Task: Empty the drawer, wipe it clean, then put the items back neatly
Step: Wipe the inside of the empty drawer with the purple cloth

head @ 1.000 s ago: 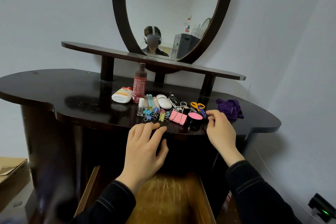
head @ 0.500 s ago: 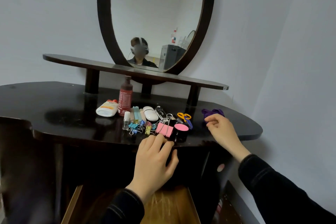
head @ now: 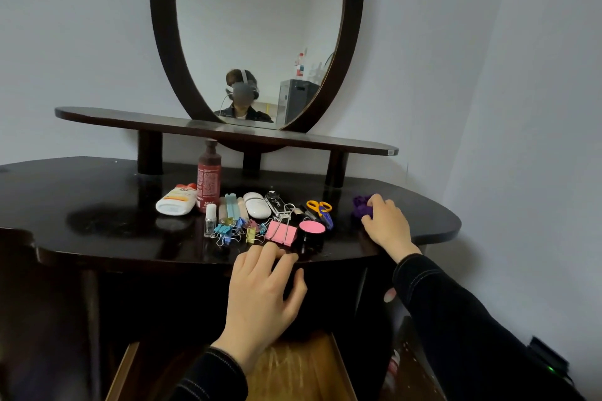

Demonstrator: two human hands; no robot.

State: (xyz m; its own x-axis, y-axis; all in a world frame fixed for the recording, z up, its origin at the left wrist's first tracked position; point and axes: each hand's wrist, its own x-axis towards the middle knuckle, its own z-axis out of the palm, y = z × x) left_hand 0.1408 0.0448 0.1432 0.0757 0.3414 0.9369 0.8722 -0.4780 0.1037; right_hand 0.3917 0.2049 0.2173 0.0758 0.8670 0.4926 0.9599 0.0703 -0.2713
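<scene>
The wooden drawer point(head: 335, 368) stands pulled out below the dark dressing table point(head: 97, 205), its bare scratched bottom showing. On the tabletop lie a white tube point(head: 176, 202), a dark red bottle point(head: 208, 176), a small clear bottle point(head: 210, 220), coloured binder clips point(head: 234, 229), a pink clip point(head: 281, 233), a pink-lidded jar point(head: 312, 231), a white case point(head: 256, 204) and yellow-handled scissors point(head: 321, 210). My left hand point(head: 264, 296) rests with fingers spread on the table's front edge. My right hand point(head: 386, 225) covers the purple cloth point(head: 361, 208), fingers curled over it.
A raised shelf point(head: 130, 120) and an oval mirror point(head: 257, 29) stand at the back of the table. A white wall closes in on the right. A dark device with a green light point(head: 550, 365) sits low at the right.
My right hand moved right from the pink-lidded jar to the purple cloth and closed over it. My left hand stayed on the table's front edge. The view shifted right.
</scene>
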